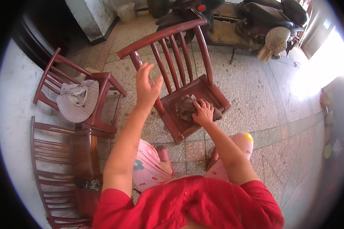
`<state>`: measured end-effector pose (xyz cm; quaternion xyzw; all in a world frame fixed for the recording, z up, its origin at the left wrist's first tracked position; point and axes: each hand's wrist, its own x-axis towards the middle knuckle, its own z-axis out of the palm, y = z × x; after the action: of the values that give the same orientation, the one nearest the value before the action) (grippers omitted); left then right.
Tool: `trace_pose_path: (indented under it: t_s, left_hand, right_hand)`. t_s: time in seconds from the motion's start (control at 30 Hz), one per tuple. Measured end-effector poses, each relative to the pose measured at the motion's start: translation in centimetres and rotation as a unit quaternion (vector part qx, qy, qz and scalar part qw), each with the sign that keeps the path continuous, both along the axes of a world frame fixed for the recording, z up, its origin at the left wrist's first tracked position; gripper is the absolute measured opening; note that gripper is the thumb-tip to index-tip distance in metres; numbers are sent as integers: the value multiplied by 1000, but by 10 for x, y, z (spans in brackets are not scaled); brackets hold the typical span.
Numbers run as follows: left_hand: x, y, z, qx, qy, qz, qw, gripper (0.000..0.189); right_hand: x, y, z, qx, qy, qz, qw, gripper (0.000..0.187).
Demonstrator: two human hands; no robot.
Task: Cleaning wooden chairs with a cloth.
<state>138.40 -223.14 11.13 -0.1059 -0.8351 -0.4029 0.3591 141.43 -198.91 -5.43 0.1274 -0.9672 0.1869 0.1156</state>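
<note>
A dark red wooden chair (167, 107) with a spindle back stands tilted in view before me. On its seat lies a bunched brown cloth (186, 107). My right hand (204, 112) presses down on this cloth, fingers spread over its right part. My left hand (149, 86) is at the chair's left back post (136, 59), thumb and fingers apart and nothing held in them. Whether it touches the post, I cannot tell.
To the left, a second red chair (103, 83) carries a checked sun hat (77, 100). Below it are more brown wooden chairs (86, 154) along the white wall (14, 114). A parked scooter (223, 31) stands behind on the terrazzo floor (246, 86), and a whitish bucket (126, 13) is at the back.
</note>
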Motion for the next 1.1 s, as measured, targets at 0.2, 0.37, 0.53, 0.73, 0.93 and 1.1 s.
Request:
trace_pose_path:
  t_s: [0.2,0.37,0.53,0.73,0.93,1.1]
  left_hand:
    - [27,-27,-55,229,-113,83,963,61]
    - [5,-32,-63,410,-127,54,902,60]
    - [-24,-36,-55,434,-133,-51,890,43]
    - [-37,-25,-57,396,-149,-9,906,36]
    - [-45,-27,-74,385,-111,61,914,46]
    - [-42,-25,-71,399,-129,52,906,44]
  right_hand:
    - [65,-69,0,14,-75,42,996,63]
    - [36,-46,0,0,-44,49,998,56]
    - [-55,-11,-5,81,23,-130,988,54]
    - [-96,-57,-1,17,-83,-220,972,61]
    - [-41,-85,-4,16,-37,-27,999,51]
    - [9,-66,6,-16,-31,149,988,52]
